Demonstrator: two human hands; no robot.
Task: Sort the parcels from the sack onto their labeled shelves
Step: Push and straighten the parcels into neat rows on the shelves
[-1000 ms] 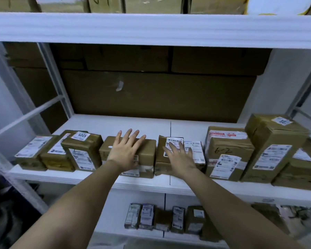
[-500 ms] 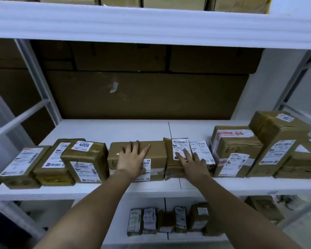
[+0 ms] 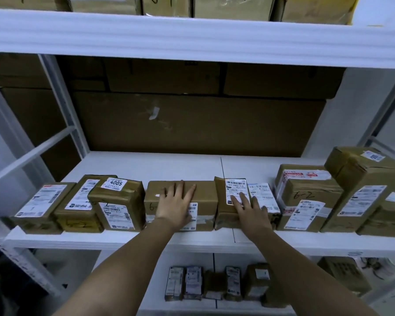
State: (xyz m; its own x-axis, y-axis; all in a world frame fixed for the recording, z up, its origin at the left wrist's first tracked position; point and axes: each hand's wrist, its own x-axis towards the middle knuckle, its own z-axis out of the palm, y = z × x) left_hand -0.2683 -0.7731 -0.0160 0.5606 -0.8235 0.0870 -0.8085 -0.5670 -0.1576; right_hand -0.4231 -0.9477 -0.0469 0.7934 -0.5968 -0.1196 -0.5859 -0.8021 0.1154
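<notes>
A row of brown taped parcels with white labels stands along the front of the white middle shelf [image 3: 146, 240]. My left hand [image 3: 176, 205] lies flat with spread fingers on a wide brown parcel [image 3: 205, 192] in the middle of the row. My right hand [image 3: 249, 210] presses flat on the labelled parcel [image 3: 224, 197] just to its right, fingers straight over the white label. A parcel marked 4005 [image 3: 116, 201] stands left of the wide one. The sack is not in view.
Parcels marked 6-2 [image 3: 306, 197] and taller ones [image 3: 360, 188] fill the shelf's right end. Large cardboard boxes [image 3: 198, 122] stand behind the shelf. Small parcels [image 3: 214, 283] line the lower shelf. More boxes sit on the top shelf [image 3: 192, 35]. A slanted metal brace [image 3: 30, 153] crosses at left.
Both hands have stayed flat on the same two parcels, which now sit a little farther back and closer together. The view has shifted slightly.
</notes>
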